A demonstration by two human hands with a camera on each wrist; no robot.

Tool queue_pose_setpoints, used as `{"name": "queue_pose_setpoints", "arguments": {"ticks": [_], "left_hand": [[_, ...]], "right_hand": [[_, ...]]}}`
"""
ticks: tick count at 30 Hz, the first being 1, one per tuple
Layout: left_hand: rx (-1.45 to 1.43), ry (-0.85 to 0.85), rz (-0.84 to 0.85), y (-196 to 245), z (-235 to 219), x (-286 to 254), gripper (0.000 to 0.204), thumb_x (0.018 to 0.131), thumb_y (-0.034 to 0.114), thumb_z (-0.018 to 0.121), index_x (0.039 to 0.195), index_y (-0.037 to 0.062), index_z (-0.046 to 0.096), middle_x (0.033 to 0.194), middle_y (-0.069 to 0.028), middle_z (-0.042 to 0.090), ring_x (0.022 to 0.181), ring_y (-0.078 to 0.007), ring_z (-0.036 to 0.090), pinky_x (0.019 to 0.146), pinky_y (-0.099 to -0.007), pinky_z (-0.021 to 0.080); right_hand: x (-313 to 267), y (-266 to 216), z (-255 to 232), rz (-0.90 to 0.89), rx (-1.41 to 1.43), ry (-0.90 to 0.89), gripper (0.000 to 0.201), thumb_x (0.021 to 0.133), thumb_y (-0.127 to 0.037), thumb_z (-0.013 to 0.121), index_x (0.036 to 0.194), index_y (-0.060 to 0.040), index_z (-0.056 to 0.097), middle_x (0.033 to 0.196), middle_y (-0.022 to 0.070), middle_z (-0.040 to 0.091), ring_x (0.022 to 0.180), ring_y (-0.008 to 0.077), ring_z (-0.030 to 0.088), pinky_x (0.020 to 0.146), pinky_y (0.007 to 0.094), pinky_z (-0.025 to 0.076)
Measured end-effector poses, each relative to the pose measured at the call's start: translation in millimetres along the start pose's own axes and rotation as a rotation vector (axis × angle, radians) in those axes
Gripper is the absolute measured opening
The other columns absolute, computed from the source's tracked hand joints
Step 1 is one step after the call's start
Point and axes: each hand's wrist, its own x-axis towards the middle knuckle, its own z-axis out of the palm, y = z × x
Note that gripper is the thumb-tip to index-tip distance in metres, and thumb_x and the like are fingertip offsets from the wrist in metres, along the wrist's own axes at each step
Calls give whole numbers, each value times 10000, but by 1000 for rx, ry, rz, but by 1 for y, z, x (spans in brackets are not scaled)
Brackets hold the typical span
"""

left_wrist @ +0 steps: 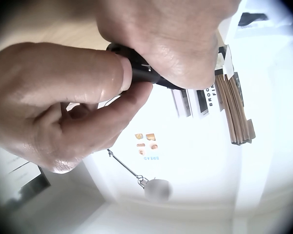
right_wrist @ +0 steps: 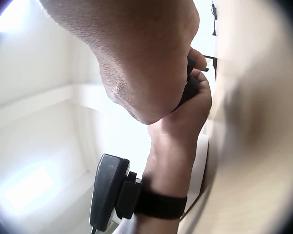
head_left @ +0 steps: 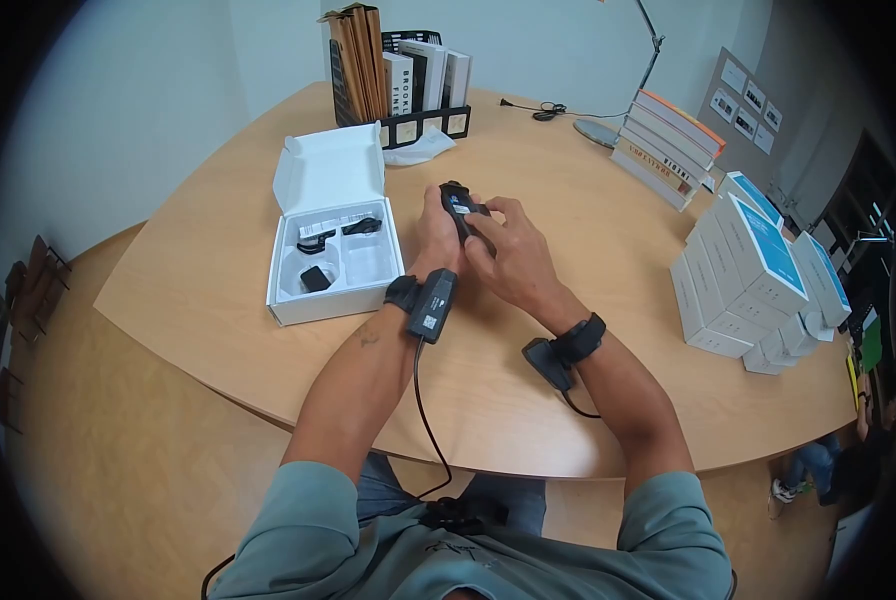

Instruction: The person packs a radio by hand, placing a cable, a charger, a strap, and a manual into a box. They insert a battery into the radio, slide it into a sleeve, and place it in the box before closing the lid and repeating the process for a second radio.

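Observation:
A small black device [head_left: 455, 198] with a pale label is held above the table, to the right of an open white box. My left hand [head_left: 434, 237] grips it from the left side. From the right, my right hand [head_left: 520, 258] meets it, thumb and forefinger pinching its edge in the left wrist view, where a dark, smooth part of the device [left_wrist: 145, 74] shows between the hands. Much of the device is hidden behind fingers. In the right wrist view, the left hand [right_wrist: 198, 105] curls round its dark body.
The white box [head_left: 338, 308] holds a black cable [head_left: 362, 226] and a black block [head_left: 315, 279]. A file holder [head_left: 423, 128] with books stands behind, near crumpled white paper [head_left: 423, 150]. Stacked books [head_left: 658, 160], a lamp base [head_left: 596, 132] and white boxes [head_left: 733, 285] line the right.

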Motion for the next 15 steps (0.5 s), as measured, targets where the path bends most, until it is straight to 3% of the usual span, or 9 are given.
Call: {"name": "queue_pose_setpoints", "arguments": {"ticks": [8, 15], "left_hand": [[32, -30, -86, -12, -2, 0, 419, 1056, 465, 381, 1098, 77, 533, 964, -121, 633, 843, -265, 647, 752, -415, 574], [-68, -230, -257, -21, 7, -16, 413, 1055, 463, 348, 1130, 112, 553, 1070, -90, 633, 996, -245, 640, 889, -396, 545]], "right_hand": [[1, 4, 4, 7, -2, 82, 297, 876, -211, 646, 1120, -47, 692, 1201, 205, 593, 988, 378, 652, 800, 453, 563], [-1, 18, 6, 14, -94, 163, 294, 910, -245, 612, 1127, -63, 690, 1216, 176, 589, 1055, 348, 613, 829, 447, 550]]}}
